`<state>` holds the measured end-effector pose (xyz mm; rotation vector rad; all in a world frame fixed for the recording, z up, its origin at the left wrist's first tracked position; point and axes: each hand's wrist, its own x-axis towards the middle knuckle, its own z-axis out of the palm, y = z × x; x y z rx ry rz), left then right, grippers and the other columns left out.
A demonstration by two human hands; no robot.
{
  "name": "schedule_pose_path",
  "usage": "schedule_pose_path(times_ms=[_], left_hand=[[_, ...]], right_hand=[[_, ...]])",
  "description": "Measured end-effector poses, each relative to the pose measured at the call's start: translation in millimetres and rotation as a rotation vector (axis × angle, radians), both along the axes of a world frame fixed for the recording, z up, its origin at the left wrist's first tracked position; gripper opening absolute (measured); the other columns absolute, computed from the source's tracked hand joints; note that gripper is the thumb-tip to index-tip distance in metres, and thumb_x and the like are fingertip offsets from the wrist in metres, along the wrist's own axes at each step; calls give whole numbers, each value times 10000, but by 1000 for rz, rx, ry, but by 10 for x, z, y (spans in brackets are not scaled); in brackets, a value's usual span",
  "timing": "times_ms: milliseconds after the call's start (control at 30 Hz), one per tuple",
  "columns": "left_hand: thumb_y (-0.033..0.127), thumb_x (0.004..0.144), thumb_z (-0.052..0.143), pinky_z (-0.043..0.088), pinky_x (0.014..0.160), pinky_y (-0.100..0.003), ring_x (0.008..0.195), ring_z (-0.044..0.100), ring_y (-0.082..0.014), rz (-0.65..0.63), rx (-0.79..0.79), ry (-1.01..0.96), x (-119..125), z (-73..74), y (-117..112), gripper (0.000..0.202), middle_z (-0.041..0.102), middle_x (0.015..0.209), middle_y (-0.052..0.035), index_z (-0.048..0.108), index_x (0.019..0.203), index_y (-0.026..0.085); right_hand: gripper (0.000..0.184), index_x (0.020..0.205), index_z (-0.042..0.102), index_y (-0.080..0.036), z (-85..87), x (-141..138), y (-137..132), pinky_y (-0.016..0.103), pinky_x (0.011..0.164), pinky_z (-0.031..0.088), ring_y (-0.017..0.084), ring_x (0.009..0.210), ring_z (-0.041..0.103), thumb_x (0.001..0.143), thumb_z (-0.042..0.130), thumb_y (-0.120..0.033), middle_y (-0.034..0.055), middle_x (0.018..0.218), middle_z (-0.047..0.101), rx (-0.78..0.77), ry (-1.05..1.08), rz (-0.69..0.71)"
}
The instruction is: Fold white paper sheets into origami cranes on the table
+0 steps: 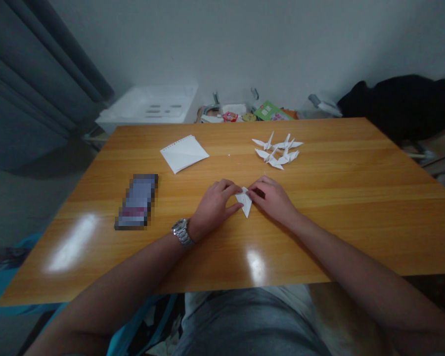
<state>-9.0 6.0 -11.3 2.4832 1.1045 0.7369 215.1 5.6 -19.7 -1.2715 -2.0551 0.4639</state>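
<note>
A small folded white paper (245,203), pointed at its near end, lies on the wooden table (337,217) between my two hands. My left hand (215,203), with a metal watch on the wrist, pinches the paper's left edge with curled fingers. My right hand (272,198) presses and pinches its right edge, fingers closed. Both hands rest on the tabletop near its middle.
Several finished white paper cranes (278,151) sit in a cluster behind my hands. A white notepad (184,153) lies at the back left and a phone (137,201) to my left. A white plastic bin (150,105), clutter and a dark bag (400,101) stand beyond the table's far edge.
</note>
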Motion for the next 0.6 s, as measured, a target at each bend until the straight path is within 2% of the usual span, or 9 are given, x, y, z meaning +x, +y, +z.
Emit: schedule_pose_path(times_ms=[100, 233, 367, 600], left_hand=[[304, 905, 735, 493, 1000, -406, 1091, 579, -241, 6, 13, 25, -2, -21, 8, 347, 610, 1202, -71, 650, 1227, 208], [340, 921, 714, 492, 1026, -420, 1130, 572, -253, 12, 37, 54, -11, -68, 21, 364, 603, 1228, -89, 673, 1257, 209], [359, 942, 683, 497, 1030, -422, 1143, 572, -254, 15, 43, 73, -21, -81, 18, 368, 595, 1240, -90, 677, 1284, 225], [372, 943, 677, 507, 1018, -426, 1126, 583, -253, 6, 61, 67, -29, -57, 19, 367, 595, 1229, -97, 681, 1276, 217]], right_hand=[[54, 939, 696, -195, 2, -11, -5, 377, 801, 492, 238, 896, 623, 942, 650, -224, 75, 917, 669, -30, -2, -15], [125, 1055, 677, -197, 10, -9, -5, 364, 798, 507, 231, 915, 632, 931, 660, -206, 77, 983, 679, -44, 16, 10], [153, 1080, 707, -196, 38, 45, -7, 379, 834, 523, 230, 932, 629, 955, 631, -240, 90, 1008, 647, -39, -27, 96], [362, 1264, 686, -200, 106, 185, -10, 441, 987, 511, 264, 1099, 589, 905, 698, -250, 121, 1166, 596, -48, -115, 291]])
